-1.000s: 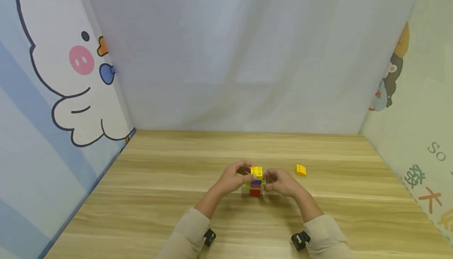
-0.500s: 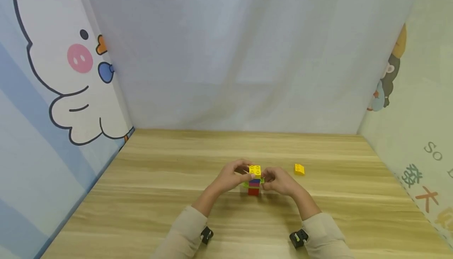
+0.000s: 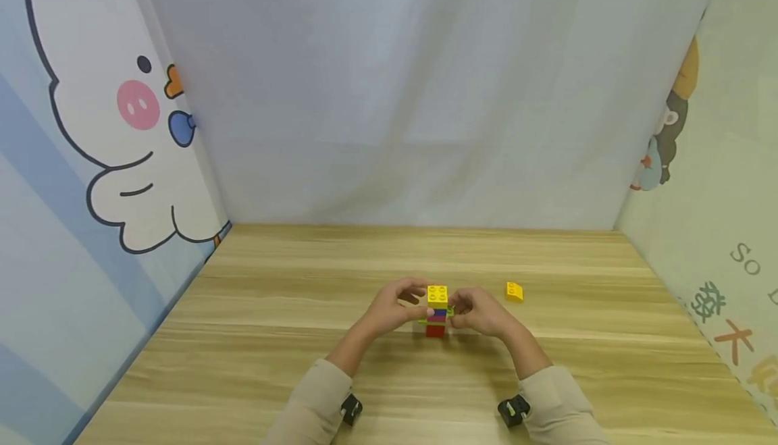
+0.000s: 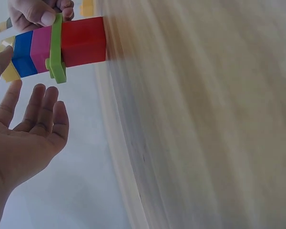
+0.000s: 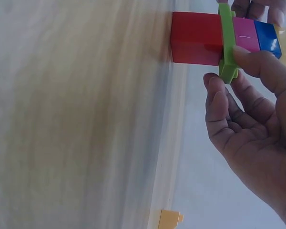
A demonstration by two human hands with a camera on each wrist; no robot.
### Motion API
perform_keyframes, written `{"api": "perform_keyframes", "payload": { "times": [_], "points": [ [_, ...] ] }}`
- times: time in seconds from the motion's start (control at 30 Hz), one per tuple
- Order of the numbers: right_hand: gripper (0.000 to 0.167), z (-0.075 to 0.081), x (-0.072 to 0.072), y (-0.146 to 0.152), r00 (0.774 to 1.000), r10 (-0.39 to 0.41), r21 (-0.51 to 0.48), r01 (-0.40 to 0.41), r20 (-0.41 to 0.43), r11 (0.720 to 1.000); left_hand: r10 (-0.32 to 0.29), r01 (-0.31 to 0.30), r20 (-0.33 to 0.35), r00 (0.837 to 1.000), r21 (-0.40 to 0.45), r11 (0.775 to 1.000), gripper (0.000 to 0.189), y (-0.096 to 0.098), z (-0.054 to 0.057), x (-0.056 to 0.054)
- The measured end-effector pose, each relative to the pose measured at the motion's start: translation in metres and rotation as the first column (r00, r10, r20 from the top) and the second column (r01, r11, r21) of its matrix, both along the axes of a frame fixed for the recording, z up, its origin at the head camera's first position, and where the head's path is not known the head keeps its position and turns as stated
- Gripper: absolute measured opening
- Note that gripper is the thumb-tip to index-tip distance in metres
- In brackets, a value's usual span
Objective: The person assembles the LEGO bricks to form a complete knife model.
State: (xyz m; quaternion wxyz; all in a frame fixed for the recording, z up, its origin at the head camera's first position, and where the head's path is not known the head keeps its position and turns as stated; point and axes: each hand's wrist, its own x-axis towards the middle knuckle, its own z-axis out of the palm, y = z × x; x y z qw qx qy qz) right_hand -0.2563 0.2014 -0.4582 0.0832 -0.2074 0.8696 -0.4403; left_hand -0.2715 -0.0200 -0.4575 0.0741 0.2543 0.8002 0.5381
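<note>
An upright toy brick tower [image 3: 435, 331] stands on the wooden table: red at the bottom, a wider green plate [image 4: 57, 47], then magenta, blue and a studded yellow brick [image 3: 437, 293] on top. My left hand [image 3: 390, 310] is at its upper left side, the thumb against the front by the blue brick [image 4: 23, 53] and the index fingertip at the yellow brick; its other fingers are spread apart. From the right, my right hand [image 3: 480, 311] pinches the jutting end of the green plate between thumb and index finger, its thumb tip beside the magenta brick [image 5: 246, 34].
A loose yellow sloped brick [image 3: 514, 292] lies on the table [image 3: 292, 337], right of and behind the tower. A pale curtain [image 3: 389, 94] hangs along the back edge, with cartoon-printed panels [image 3: 140, 181] at the sides.
My left thumb has slid down from the yellow brick to the blue one, and the yellow brick's front shows more. The right hand keeps its place at the green plate.
</note>
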Motion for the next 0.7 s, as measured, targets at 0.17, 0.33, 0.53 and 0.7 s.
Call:
{"api": "perform_keyframes", "payload": {
  "times": [0.17,0.33,0.53,0.7],
  "points": [
    [0.024,0.0,0.0,0.0,1.0,0.005,-0.011,-0.005,0.012,1.0,0.003,-0.003,0.017,1.0,-0.005,1.0,0.042,-0.007,-0.003,-0.002],
    [0.024,0.001,0.0,-0.001,1.0,-0.002,-0.013,0.002,0.02,1.0,-0.02,0.021,0.018,1.0,-0.015,1.0,0.04,-0.012,-0.006,-0.005],
    [0.023,0.002,-0.001,-0.001,1.0,-0.006,-0.019,0.007,0.023,1.0,-0.036,0.038,0.031,0.999,-0.055,0.998,0.037,-0.013,-0.008,-0.007],
    [0.022,0.001,0.0,0.0,1.0,0.0,-0.018,0.001,0.011,1.0,-0.042,0.048,0.067,0.997,-0.094,0.994,0.034,-0.012,-0.008,-0.005]
  ]
}}
